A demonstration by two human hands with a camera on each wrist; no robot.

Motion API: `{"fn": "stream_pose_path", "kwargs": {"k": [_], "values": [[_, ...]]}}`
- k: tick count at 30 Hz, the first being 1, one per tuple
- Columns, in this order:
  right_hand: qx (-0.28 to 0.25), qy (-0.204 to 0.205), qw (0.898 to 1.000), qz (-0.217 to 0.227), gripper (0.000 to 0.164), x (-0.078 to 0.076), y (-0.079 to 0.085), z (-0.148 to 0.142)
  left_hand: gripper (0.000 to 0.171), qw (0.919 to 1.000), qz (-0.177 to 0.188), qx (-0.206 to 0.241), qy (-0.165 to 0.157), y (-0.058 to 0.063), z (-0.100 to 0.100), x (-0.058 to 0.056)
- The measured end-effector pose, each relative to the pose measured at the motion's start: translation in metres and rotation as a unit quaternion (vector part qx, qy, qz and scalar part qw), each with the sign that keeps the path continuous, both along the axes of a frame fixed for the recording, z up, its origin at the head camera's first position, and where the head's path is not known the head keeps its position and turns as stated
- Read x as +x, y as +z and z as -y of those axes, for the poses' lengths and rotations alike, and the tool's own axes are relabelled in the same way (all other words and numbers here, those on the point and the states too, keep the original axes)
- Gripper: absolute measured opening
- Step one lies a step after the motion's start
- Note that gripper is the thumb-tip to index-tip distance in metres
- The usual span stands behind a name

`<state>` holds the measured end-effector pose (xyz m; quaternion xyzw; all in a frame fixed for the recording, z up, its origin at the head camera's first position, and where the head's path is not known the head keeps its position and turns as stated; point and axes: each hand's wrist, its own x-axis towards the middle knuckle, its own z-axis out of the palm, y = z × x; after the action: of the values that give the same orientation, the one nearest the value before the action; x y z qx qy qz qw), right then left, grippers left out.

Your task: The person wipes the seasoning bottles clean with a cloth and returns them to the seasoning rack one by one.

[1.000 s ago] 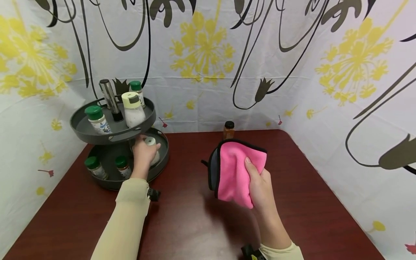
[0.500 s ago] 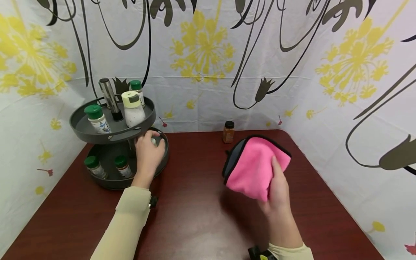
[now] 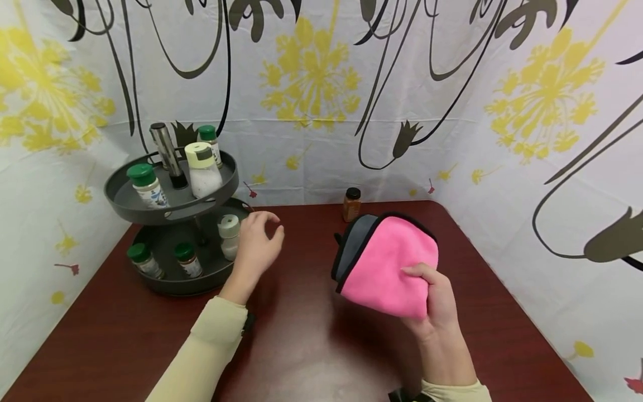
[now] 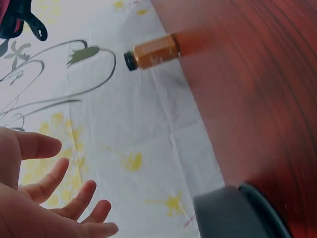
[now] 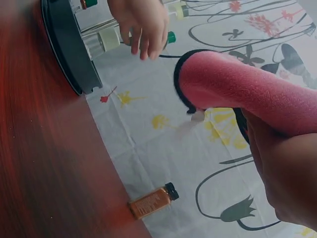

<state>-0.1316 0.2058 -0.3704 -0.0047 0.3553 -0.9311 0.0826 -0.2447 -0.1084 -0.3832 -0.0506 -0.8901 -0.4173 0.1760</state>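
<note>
My left hand [image 3: 257, 244] hovers beside the lower tier of a dark grey two-tier rack [image 3: 171, 286], its fingers spread and loosely bent around nothing. Just left of it on that tier stands a white-capped shaker [image 3: 229, 231]. My right hand [image 3: 437, 301] grips a folded pink cloth [image 3: 389, 262] with black edging and a grey side, thumb on top, held above the table. Behind the cloth, a small orange-brown spice bottle [image 3: 351, 205] with a black cap stands near the table's back edge. In the left wrist view the fingers [image 4: 79, 198] are apart with nothing between them.
Two green-capped jars [image 3: 145, 261] share the lower tier. On the upper tier [image 3: 120, 204] are green-capped jars, a cream-capped shaker [image 3: 203, 170] and a silver cylinder [image 3: 168, 153]. A patterned sheet [image 3: 311, 162] hangs around the dark red table [image 3: 301, 357].
My left hand has come away from the lower-tier shaker, moving right and leaving it on the tier. The right hand has moved right with the cloth, its thumb now across the cloth's front.
</note>
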Motion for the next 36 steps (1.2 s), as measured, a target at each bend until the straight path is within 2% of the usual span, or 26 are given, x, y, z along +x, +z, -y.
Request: {"fn": "stream_pose_path", "kwargs": {"k": [5, 11, 16, 19, 22, 26, 30, 36], "values": [[-0.022, 0.016, 0.999, 0.017, 0.01, -0.001, -0.002, -0.011, 0.021, 0.9982, 0.033, -0.011, -0.049, -0.006, -0.032, -0.029], [-0.06, 0.018, 0.996, 0.059, 0.007, -0.002, -0.008, -0.024, 0.028, 0.9879, 0.112, -0.01, -0.107, -0.012, -0.08, -0.08], [-0.092, 0.049, 0.994, 0.035, 0.021, -0.002, -0.014, -0.032, 0.048, 0.9801, 0.159, 0.005, -0.119, -0.016, -0.122, -0.125], [-0.099, 0.063, 0.993, 0.019, 0.025, -0.002, -0.016, -0.035, 0.068, 0.9787, 0.171, 0.005, -0.113, -0.022, -0.14, -0.143], [-0.091, 0.059, 0.994, 0.026, 0.021, 0.0, -0.017, -0.035, 0.085, 0.9792, 0.175, 0.0, -0.103, -0.03, -0.151, -0.157], [-0.078, 0.052, 0.995, 0.038, 0.018, 0.0, -0.02, -0.036, 0.093, 0.978, 0.183, -0.014, -0.099, -0.039, -0.161, -0.17], [-0.061, 0.035, 0.997, 0.043, 0.017, -0.001, -0.022, -0.037, 0.091, 0.9753, 0.192, -0.031, -0.104, -0.045, -0.171, -0.178], [-0.031, 0.018, 0.998, 0.056, 0.01, -0.004, -0.022, -0.041, 0.075, 0.9813, 0.162, -0.048, -0.093, -0.048, -0.181, -0.18]]}}
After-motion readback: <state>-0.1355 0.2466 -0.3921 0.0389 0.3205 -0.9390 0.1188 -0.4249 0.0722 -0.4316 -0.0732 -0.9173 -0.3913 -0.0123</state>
